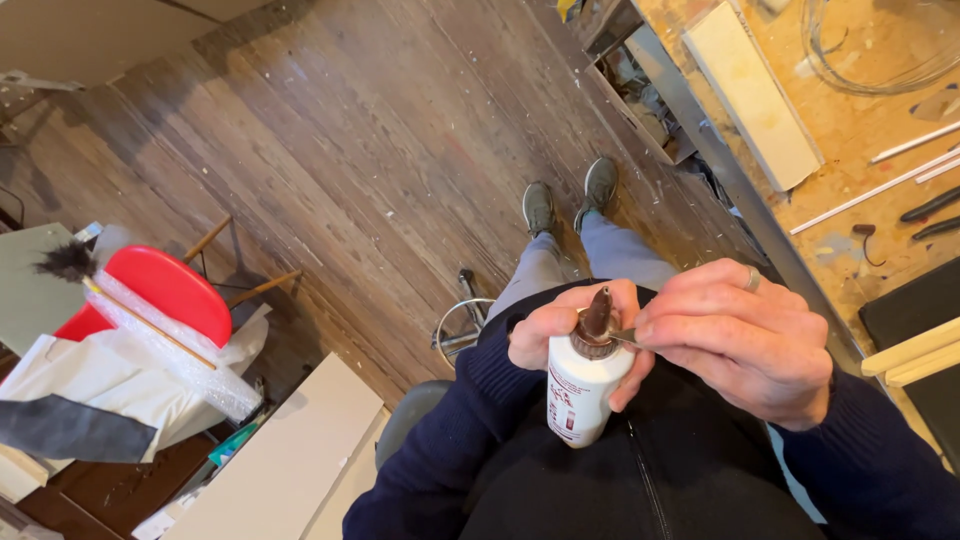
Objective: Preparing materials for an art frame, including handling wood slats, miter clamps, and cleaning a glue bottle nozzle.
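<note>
My left hand (548,335) grips a white glue bottle (580,392) with a brown nozzle, held upright in front of my dark blue jacket. My right hand (745,340), a ring on one finger, pinches a thin metal tool whose tip (622,337) touches the base of the nozzle cap (597,320). Most of the tool is hidden inside my fingers. Both hands are close together over my lap.
A wooden workbench (850,120) stands at right with a white board (752,90), thin white rods (880,190) and coiled cable. On the left, a red chair (165,290) holds bubble wrap and paper. White panels (290,460) lean below. My feet rest on the wooden floor (380,150).
</note>
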